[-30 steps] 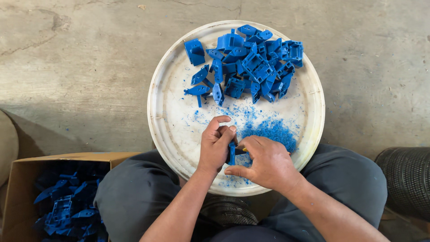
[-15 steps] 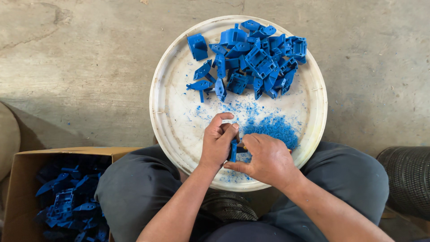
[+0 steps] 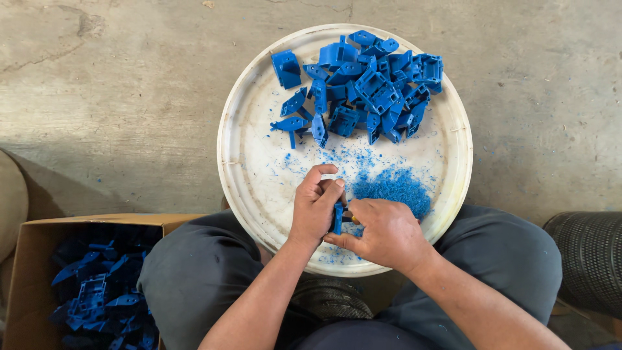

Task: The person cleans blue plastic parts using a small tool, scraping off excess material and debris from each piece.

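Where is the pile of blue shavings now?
In the head view, the blue shavings lie on the white tray, just above the right hand.

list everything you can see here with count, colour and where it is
round tray: one, off-white, on the person's lap over the concrete floor
loose plastic parts: a heap, too many to count, blue, far side of the tray
plastic shavings: one pile plus scattered bits, blue, near side of the tray beside the hands
held plastic part: one, blue, between both hands
cardboard box: one, brown, lower left on the floor, holding more blue parts
dark ribbed cylinder: one, black, lower right edge
concrete floor: grey, all around
trousers: grey, bottom
left hand: one, gripping the held part
right hand: one, touching the held part
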